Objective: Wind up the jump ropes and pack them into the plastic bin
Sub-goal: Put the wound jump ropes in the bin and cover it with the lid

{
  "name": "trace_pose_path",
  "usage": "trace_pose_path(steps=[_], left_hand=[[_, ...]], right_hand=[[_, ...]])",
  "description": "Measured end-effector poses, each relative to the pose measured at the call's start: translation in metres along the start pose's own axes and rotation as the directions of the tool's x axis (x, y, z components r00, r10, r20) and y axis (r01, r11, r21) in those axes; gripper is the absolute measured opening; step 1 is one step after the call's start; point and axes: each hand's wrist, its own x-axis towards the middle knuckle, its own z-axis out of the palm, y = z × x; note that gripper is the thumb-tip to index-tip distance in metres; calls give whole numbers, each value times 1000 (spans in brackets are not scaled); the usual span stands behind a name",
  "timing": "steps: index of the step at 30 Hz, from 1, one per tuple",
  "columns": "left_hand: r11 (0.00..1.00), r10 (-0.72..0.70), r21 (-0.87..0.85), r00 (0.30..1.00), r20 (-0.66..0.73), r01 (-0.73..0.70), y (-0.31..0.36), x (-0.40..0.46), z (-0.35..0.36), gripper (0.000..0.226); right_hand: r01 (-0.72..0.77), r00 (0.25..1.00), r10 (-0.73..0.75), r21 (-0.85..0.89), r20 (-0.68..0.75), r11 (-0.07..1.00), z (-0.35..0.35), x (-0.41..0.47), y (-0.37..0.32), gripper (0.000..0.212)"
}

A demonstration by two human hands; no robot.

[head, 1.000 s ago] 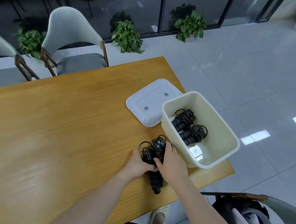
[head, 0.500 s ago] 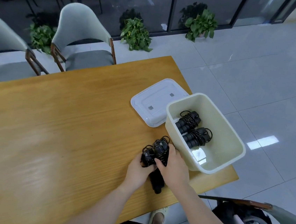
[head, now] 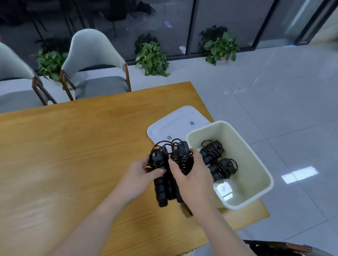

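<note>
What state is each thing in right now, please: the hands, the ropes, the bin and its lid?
Left hand: gripping the held ropes.
Right hand: gripping the held ropes.
Held ropes: wound, above the table.
Bin: open, holding two wound ropes.
Lid: off, flat beside the bin.

A wooden table (head: 56, 157) carries the bin (head: 250, 157) and lid (head: 177, 120).

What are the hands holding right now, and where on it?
Both grip a wound black jump rope bundle: left hand on the left handle's cord-wrapped upper part, right hand around the right handle's wrapped middle.
</note>
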Motion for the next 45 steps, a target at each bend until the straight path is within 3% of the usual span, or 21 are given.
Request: trace_pose_path(steps=[6, 10, 15, 18, 25, 29, 31, 33, 35, 40, 45], left_hand=[[975, 149, 129, 959, 240, -183, 73, 43, 33, 28], [936, 87, 268, 889, 449, -227, 100, 83, 74, 27], [872, -10, 387, 779, 627, -300, 113, 123, 118, 30], [820, -79, 468, 744, 663, -330, 108, 146, 137, 30], [806, -243, 521, 645, 724, -282, 77, 177, 160, 27], [769, -281, 567, 639, 716, -297, 58, 185, 171, 17], [751, -284, 580, 638, 716, -317, 47, 190, 176, 30], [742, -301, 596, 643, 705, -306, 43, 189, 178, 62], [727, -325, 618, 643, 693, -299, 39, 191, 180, 75], [646, -263, 648, 679, 685, -404, 21, 188, 179, 66], [674, -227, 604, 658, 718, -426, 24, 194, 169, 58]], right_hand=[[-105, 961, 144, 171, -236, 980, -58, 21, -6, 62], [-215, 895, 301, 272, -330, 938, -93, 29, 20, 54], [-354, 802, 488, 384, -343, 853, -103, 30, 57, 43], [-434, 734, 598, 456, -322, 777, -90, 34, 81, 38], [-609, 566, 804, 564, -184, 558, -43, 63, 118, 61], [-695, 440, 887, 573, -138, 434, -26, 78, 126, 70], [-735, 404, 898, 524, -173, 431, -19, 83, 132, 72], [-739, 399, 894, 506, -202, 444, -15, 85, 136, 75], [-753, 392, 894, 482, -218, 448, -13, 87, 142, 76], [-790, 382, 898, 426, -219, 440, -3, 86, 152, 71], [-852, 353, 928, 367, -122, 372, -6, 94, 156, 66]])
